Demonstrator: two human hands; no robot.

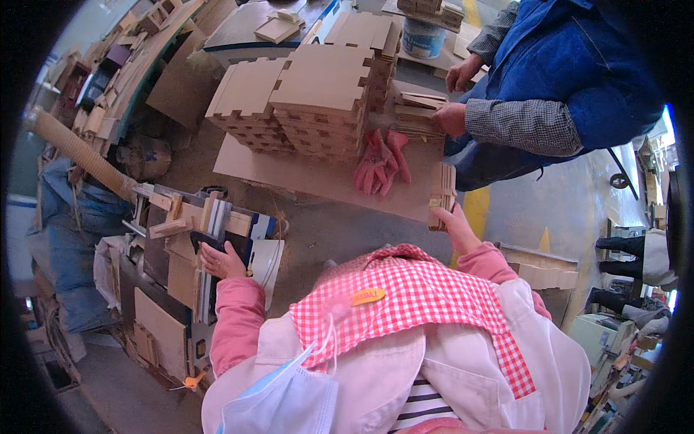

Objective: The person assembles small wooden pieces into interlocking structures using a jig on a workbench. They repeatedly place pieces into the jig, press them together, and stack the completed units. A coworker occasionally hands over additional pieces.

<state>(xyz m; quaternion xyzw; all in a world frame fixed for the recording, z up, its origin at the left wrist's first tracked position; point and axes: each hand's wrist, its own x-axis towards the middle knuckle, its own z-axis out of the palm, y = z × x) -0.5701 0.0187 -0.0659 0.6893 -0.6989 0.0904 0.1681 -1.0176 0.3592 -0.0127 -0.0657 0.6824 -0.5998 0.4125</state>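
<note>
My left hand (223, 260) lies with its fingers stretched out against a black block (208, 240) on a small woodworking machine (235, 223). Metal rails and strips of wood run beside those fingers. At the near right corner of a board-topped table (318, 182), my right hand (457, 223) is closed on the near end of a small stack of thin wooden boards (442, 186). Its fingertips are partly hidden by the stack. Pink work gloves (382, 163) lie on the table between that stack and tall piles of notched wooden panels (318, 79).
Across the table a person in blue overalls (564, 79) has a hand on another stack of thin boards (419, 116). A ribbed hose (83, 152) meets the machine at the left. Cut wood (538, 267) sits on the floor at right. A white bucket (423, 40) stands behind.
</note>
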